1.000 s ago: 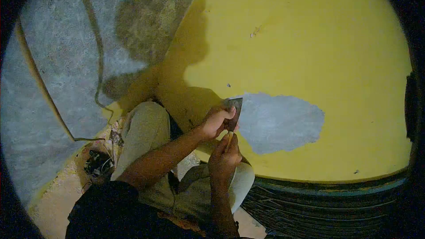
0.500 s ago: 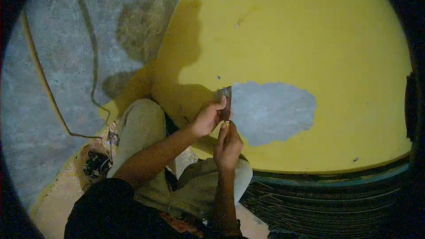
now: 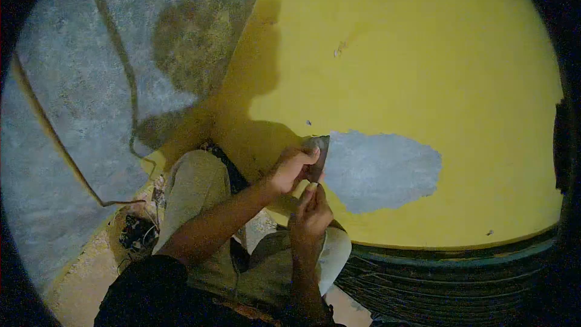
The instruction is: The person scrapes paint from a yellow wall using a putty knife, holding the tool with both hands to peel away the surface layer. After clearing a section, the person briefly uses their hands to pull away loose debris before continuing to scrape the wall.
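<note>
A putty knife with a flat dark blade (image 3: 322, 156) is held up in front of the yellow wall (image 3: 411, 72), close to the left edge of a bare grey patch (image 3: 384, 172). My left hand (image 3: 292, 171) grips the blade, its thumb laid along the flat face. Just below, my right hand (image 3: 311, 218) is closed with thumb and fingertips pinched at the blade's lower end. The handle is hidden inside the right hand.
At left stands a grey wall (image 3: 66, 109) with a brown cable (image 3: 51, 133) in front. A dark bundle with wires (image 3: 136, 230) lies on the floor by my left knee. Dark ridged material (image 3: 448, 278) lines the lower right.
The view has shifted, so wall, patch and hands appear lower and slightly to the right. The blade now leans a little, and both hands keep hold of the putty knife.
</note>
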A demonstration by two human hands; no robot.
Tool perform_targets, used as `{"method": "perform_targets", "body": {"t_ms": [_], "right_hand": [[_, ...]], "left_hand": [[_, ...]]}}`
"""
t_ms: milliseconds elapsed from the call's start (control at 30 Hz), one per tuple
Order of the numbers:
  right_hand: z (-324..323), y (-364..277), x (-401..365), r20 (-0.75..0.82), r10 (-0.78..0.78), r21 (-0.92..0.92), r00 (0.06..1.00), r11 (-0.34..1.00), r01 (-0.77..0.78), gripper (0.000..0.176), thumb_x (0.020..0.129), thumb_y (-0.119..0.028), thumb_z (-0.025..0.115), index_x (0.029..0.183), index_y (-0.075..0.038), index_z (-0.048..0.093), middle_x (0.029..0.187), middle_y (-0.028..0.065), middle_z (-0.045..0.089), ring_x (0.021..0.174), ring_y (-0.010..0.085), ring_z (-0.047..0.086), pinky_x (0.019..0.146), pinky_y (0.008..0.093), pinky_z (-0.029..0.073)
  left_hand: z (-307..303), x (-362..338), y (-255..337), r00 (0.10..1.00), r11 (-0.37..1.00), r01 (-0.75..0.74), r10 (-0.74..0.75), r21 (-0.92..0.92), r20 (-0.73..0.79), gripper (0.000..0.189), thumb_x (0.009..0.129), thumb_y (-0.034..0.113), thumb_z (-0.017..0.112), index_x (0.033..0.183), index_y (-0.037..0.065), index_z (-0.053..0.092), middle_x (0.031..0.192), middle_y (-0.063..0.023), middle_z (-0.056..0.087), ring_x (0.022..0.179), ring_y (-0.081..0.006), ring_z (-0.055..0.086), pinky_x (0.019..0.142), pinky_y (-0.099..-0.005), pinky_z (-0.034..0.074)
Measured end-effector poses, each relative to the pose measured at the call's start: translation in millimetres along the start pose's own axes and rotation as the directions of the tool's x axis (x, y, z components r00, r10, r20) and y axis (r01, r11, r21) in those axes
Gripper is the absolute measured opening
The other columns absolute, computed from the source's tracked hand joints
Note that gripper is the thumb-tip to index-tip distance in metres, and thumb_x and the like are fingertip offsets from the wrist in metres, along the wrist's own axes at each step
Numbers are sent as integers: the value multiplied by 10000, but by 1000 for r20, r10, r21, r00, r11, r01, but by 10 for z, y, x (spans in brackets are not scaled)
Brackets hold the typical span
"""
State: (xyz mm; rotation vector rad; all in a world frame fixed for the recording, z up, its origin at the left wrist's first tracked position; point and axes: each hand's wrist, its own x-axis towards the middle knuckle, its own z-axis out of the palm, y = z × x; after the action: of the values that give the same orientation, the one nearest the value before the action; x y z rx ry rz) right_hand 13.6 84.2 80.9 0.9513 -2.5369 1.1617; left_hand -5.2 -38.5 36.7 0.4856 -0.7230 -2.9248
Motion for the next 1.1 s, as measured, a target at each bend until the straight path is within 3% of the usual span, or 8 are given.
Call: {"method": "perform_targets", "body": {"t_ms": [67,333,567,800,867,1000,1067,1100], "right_hand": [[-92,67,84,2,-48,-37,999,998,48,327,971,-272,472,894,24,589,636,223,532,546,381,497,504,402,395],[-430,-86,443,336,-216,-42,917,969,243,230,979,-164,461,915,25,577,703,239,551,612,436,533,541,438,430],[-163,88,10,142,-188,-34,972,980,194,242,975,-165,464,1022,37,589,739,225,582,639,374,575,577,413,448],[-221,0,-113,-98,-301,-162,949,945,283,212,912,-92,561,1076,40,585,863,201,588,732,344,581,635,415,476],[-231,-3,-102,-90,-312,-196,946,937,290,226,896,-80,582,1090,37,579,887,208,583,755,349,577,648,413,480],[-219,99,-26,-88,-326,-254,941,921,295,274,888,-112,606,1118,31,563,890,207,591,777,344,585,672,404,486],[-249,85,-12,-28,-361,-273,932,900,341,282,896,-128,605,1126,29,558,877,208,606,758,337,598,668,399,490],[-287,-42,-21,40,-110,-193,993,974,116,267,911,-142,591,1111,32,565,855,209,622,733,325,612,653,392,491]], "left_hand": [[49,20,-47,988,989,-148,149,-18,37,282,928,327,595,909,46,578,761,-71,613,702,-224,642,627,-355,520],[29,7,-131,978,942,-127,172,-311,122,349,946,399,537,926,53,571,832,-69,632,750,-180,637,722,-319,508],[-100,-97,-175,944,927,-318,330,201,-30,425,964,459,480,987,46,577,869,-87,639,739,-165,627,748,-296,502],[-32,-275,-322,854,837,-518,496,-176,-156,462,957,470,495,1069,26,557,907,-89,625,866,-160,618,787,-312,500],[89,-355,-321,766,763,-619,639,187,-72,419,949,427,539,1056,23,563,919,-81,627,927,-153,602,817,-334,497],[153,-167,-197,808,786,-561,589,260,-36,319,951,334,567,1016,22,571,902,-67,627,876,-145,617,794,-333,511],[103,-107,-194,921,915,-389,388,107,28,263,936,284,600,990,27,578,878,-53,627,825,-157,641,760,-321,528],[78,-87,-209,921,915,-390,389,102,31,263,936,284,600,990,27,578,878,-53,627,825,-157,641,760,-321,528]]}}
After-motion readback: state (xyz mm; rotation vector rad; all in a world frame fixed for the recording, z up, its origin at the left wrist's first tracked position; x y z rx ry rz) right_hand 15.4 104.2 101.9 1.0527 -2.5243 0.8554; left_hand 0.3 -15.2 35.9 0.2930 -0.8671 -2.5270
